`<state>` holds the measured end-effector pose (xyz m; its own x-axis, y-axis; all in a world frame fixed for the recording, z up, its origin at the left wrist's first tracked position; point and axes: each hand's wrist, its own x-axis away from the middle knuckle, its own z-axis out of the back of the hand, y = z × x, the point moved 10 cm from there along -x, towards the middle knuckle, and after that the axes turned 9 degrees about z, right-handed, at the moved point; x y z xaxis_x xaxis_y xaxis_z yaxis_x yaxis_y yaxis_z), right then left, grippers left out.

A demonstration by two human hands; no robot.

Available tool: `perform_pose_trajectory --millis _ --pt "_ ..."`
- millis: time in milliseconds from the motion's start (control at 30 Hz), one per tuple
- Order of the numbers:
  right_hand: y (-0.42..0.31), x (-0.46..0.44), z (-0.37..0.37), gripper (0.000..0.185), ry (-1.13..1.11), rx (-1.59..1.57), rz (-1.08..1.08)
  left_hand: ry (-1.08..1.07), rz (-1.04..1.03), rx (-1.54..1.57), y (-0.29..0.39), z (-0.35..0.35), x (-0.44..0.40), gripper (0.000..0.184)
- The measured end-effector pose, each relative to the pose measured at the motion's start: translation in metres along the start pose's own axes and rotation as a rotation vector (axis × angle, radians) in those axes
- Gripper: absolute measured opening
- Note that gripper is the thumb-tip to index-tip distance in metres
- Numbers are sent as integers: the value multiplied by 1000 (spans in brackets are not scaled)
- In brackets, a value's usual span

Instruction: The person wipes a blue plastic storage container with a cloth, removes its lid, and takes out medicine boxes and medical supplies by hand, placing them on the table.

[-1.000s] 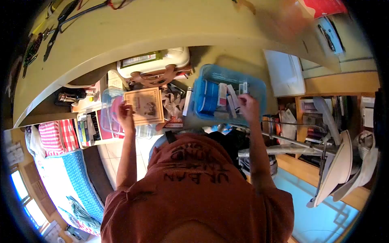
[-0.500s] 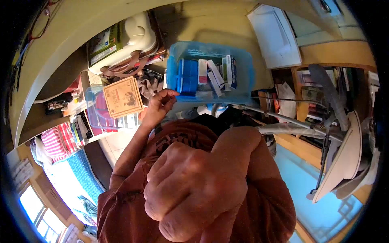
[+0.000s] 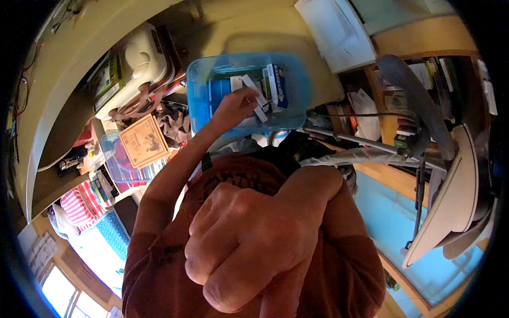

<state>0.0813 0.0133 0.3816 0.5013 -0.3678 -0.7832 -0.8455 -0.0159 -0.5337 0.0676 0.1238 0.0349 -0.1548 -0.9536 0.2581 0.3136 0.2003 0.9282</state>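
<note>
A translucent blue bin (image 3: 305, 90) holds blue packs (image 3: 218, 90), a white box (image 3: 254, 90) and a blue-and-white box (image 3: 277, 85) at its right side. Reaching over the bin's near side, my left hand (image 3: 236, 107) has its fingers curled at the white boxes; whether it grips one is hidden. My right hand (image 3: 246, 241) is close to the camera in front of my chest, with its fingers folded in. What it may hold cannot be made out. A tan box with a printed picture (image 3: 144, 142) rests on a clear container (image 3: 114, 161) at the left.
A cream case (image 3: 140, 61) with brown handles stands left of the bin. Bookshelves (image 3: 387, 124) and a pale round-edged board (image 3: 445, 196) are at the right. A metal pole (image 3: 360, 140) runs behind my right arm. A white panel (image 3: 339, 34) leans at the back.
My right hand has left the bin and come up close to the camera. My left hand has moved from the tan box to the bin's contents. The view has shifted.
</note>
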Motion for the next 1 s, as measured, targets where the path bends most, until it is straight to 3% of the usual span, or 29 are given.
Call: perform_pose_trajectory --millis 100,167,200,267,367,500,567,600,633,667,733,800,900,933,1000 --pt "-8 16 17 52 77 9 27 30 67 -241 -16 -29 -64 26" --pt "-13 28 27 49 -143 148 -84 30 107 -381 -14 -44 -87 33" --pt "-9 43 38 45 -116 150 -178 -28 147 -428 -12 -55 -93 44" --pt "-6 78 72 43 -3 282 -418 22 232 -432 -70 -83 -139 71" --pt "-14 144 127 42 349 474 -586 206 354 -591 -61 -74 -133 73" --pt "-27 233 179 28 592 735 -815 217 375 -653 -72 -63 -146 61" --pt "-53 278 211 24 817 1167 -873 15 515 -186 -49 -55 -122 45" --pt "-53 279 218 34 728 1306 -988 20 515 -189 -52 -49 -120 45" --pt "-44 278 226 34 726 1302 -984 -64 510 2 -56 -56 -118 41" --pt "-41 251 221 41 503 1623 -803 -147 500 196 -58 -63 -115 38" --pt "-25 228 213 49 251 1909 -578 -129 523 220 -44 -54 -98 36" --pt "18 231 219 52 -42 1835 -730 -181 514 321 -41 -49 -86 34" --pt "42 233 227 43 -126 1660 -737 -288 507 373 -49 -37 -70 31" --pt "42 225 223 34 -93 1633 -633 -336 485 428 -57 -37 -68 31" --pt "49 209 220 31 -128 1638 -587 -228 542 614 -67 -37 -59 33"
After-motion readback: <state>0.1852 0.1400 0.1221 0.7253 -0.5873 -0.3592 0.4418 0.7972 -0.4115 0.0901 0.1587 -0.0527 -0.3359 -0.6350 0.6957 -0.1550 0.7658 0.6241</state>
